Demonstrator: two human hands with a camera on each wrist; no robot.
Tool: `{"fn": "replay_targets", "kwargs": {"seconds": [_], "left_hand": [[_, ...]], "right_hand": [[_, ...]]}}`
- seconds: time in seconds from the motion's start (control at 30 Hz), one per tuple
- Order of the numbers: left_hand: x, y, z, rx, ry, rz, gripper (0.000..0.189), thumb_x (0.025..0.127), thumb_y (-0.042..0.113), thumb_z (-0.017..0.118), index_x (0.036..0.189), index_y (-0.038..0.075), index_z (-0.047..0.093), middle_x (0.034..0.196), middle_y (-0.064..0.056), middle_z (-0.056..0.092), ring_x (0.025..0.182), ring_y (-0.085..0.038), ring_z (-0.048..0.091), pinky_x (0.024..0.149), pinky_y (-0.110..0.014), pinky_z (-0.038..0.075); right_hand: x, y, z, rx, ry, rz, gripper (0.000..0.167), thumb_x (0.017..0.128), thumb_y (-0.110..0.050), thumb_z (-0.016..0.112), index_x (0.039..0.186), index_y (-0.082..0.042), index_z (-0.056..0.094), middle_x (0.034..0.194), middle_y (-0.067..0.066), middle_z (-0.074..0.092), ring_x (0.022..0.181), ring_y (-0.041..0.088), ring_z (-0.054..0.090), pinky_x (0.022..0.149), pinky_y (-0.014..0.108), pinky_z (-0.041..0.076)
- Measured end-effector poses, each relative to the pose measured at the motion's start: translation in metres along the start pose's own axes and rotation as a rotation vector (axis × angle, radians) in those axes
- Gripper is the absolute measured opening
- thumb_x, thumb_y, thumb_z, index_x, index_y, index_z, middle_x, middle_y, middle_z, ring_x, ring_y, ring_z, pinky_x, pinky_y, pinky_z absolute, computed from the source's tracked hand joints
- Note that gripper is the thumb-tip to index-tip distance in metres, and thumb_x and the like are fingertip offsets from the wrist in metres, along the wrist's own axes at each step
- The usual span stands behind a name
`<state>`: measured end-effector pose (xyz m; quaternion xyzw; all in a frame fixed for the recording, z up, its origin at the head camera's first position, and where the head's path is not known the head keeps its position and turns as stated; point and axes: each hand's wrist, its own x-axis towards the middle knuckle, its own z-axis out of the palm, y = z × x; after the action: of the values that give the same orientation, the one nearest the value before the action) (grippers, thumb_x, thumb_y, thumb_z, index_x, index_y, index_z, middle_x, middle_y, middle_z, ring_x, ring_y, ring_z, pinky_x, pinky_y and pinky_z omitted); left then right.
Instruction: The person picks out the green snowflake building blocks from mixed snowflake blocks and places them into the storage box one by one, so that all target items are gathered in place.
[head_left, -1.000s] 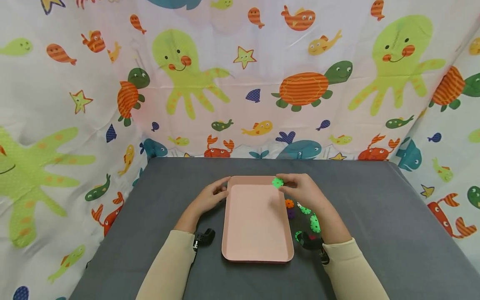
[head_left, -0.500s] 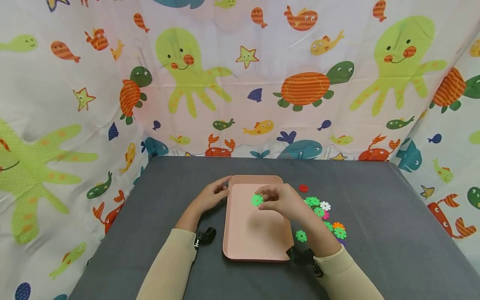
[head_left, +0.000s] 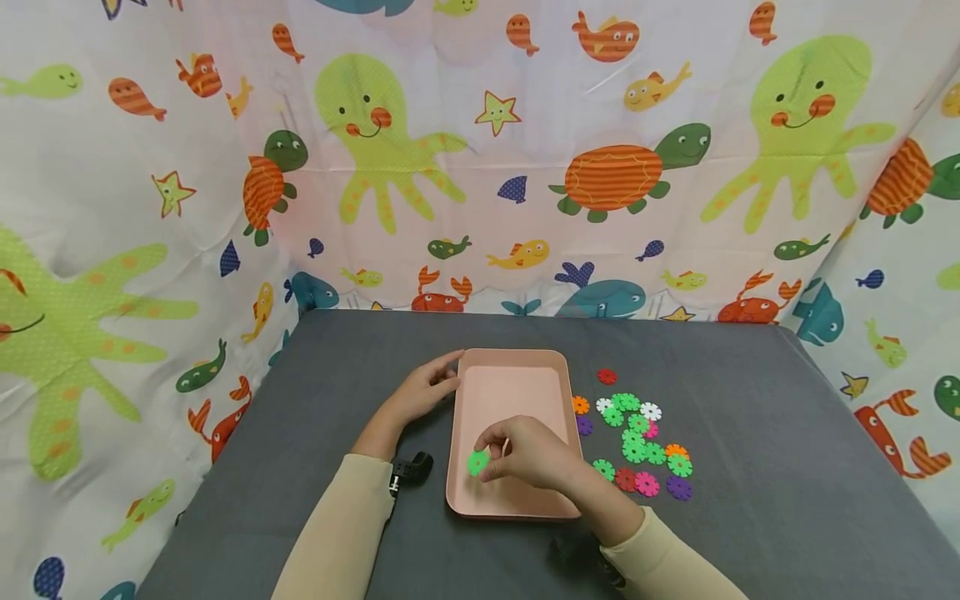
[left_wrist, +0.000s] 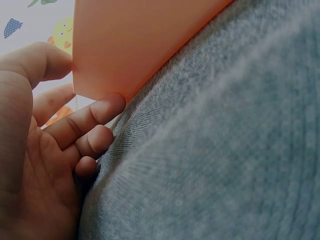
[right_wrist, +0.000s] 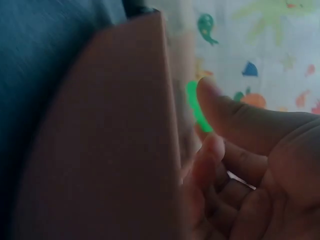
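Note:
A pale pink rectangular tray (head_left: 512,371) lies on the dark grey cloth. At its far left corner my left hand (head_left: 420,392) rests against the rim and outer wall, its fingers relaxed. The left wrist view has the thumb (left_wrist: 52,59) touching the edge of the tray wall (left_wrist: 115,45), other fingertips at the corner. Over the tray's near half, my right hand (head_left: 528,454) pinches a green notched disc (head_left: 477,463) between thumb and fingers. In the right wrist view the disc (right_wrist: 198,105) shows partly behind the thumb, beside the shadowed tray wall (right_wrist: 115,125).
Several notched discs (head_left: 634,450) in green, white, orange, pink, red and purple lie right of the tray, some overlapping. A lone red disc (head_left: 607,377) lies farther back. A sea-animal curtain (head_left: 465,167) closes the back and sides.
My right hand has carried the green disc from the tray's far right corner leftward and nearer, over the tray. The left hand stays at the tray's edge. More loose discs are uncovered.

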<state>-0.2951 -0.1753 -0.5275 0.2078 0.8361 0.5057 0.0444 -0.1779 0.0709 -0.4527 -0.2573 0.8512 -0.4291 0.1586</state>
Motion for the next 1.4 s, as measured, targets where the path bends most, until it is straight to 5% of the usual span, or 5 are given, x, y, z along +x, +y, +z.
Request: {"fn": "replay_targets", "kwargs": {"seconds": [0.47,0.67,0.93,1.4], "left_hand": [[0.001,0.002,-0.001,0.019,-0.007,-0.029,0.053,0.105,0.019,0.061,0.156,0.017,0.047,0.102,-0.005,0.061,0.083,-0.019,0.053,0.072,-0.033,0.043],[0.002,0.003,-0.001,0.026,-0.010,-0.028,0.053,0.105,0.019,0.061,0.156,0.017,0.047,0.102,-0.005,0.061,0.084,-0.019,0.054,0.073,-0.033,0.044],[0.001,0.001,0.001,0.018,-0.002,-0.042,0.052,0.105,0.020,0.061,0.155,0.018,0.048,0.101,-0.005,0.061,0.084,-0.020,0.054,0.073,-0.035,0.044],[0.001,-0.003,0.000,0.015,-0.006,-0.019,0.053,0.104,0.020,0.062,0.155,0.017,0.048,0.101,-0.005,0.061,0.082,-0.020,0.053,0.071,-0.034,0.043]], "right_hand": [[-0.001,0.001,0.039,-0.278,-0.059,0.008,0.017,0.075,-0.019,0.089,0.089,-0.016,0.079,0.065,-0.013,0.055,0.063,0.003,0.049,0.058,0.024,0.042],[-0.001,0.002,0.035,-0.262,-0.108,-0.011,0.018,0.078,-0.014,0.085,0.096,-0.014,0.080,0.067,-0.012,0.055,0.065,0.004,0.050,0.061,0.024,0.043],[-0.008,-0.008,0.007,-0.165,-0.111,-0.007,0.025,0.087,-0.013,0.081,0.111,-0.008,0.079,0.077,-0.011,0.064,0.069,0.008,0.056,0.064,0.028,0.048],[-0.025,0.002,-0.079,-0.076,0.201,0.027,0.026,0.093,-0.022,0.077,0.117,-0.011,0.075,0.086,-0.002,0.061,0.067,0.021,0.054,0.054,0.031,0.045]]}}
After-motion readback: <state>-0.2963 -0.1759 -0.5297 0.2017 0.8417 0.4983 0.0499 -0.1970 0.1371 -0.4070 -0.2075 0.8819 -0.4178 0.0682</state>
